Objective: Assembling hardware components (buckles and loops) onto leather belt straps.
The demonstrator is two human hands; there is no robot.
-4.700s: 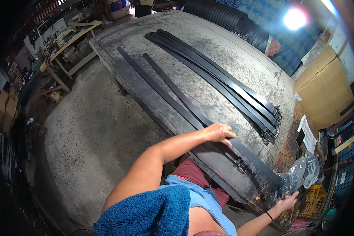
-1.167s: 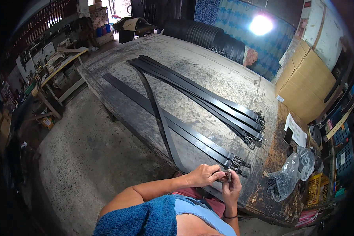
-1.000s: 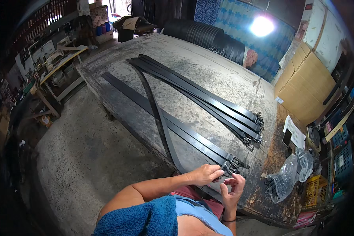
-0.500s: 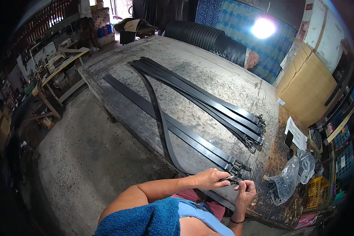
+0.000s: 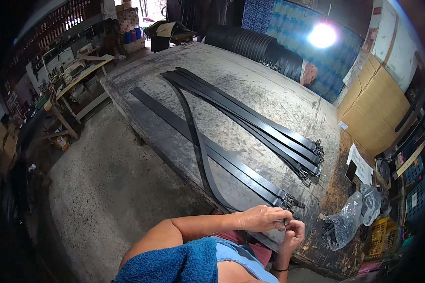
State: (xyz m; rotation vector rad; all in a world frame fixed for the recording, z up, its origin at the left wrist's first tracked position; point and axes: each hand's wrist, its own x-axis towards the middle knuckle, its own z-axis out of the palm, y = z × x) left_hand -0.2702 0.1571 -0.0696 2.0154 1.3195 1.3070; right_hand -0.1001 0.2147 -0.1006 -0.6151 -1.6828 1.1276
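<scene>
One black belt (image 5: 202, 165) curves across the table and runs off its near edge to my left hand (image 5: 263, 219). The fingers of that hand are closed around the belt's end, which they mostly cover. Against its fingertips my right hand (image 5: 293, 234) is pinched closed; a small dark piece shows between the two hands, too hidden to name. Just beyond them lie the metal buckles (image 5: 290, 201) of a small group of flat black belts (image 5: 243, 170). A larger bundle of black belts (image 5: 255, 123) lies farther back, its buckles (image 5: 318, 150) toward the right.
The worn table (image 5: 288, 113) fills the middle. On its right stand a cardboard box (image 5: 375, 106), papers (image 5: 361, 162) with a phone (image 5: 351, 170), and clear plastic bags (image 5: 347, 219) of small dark parts. A yellow basket (image 5: 381, 235) sits at lower right. More black straps (image 5: 250, 45) hang over the far edge.
My hands have come closer together, and my left fingers now cover the metal piece seen between them before. The view has shifted slightly; the belts on the table lie as before.
</scene>
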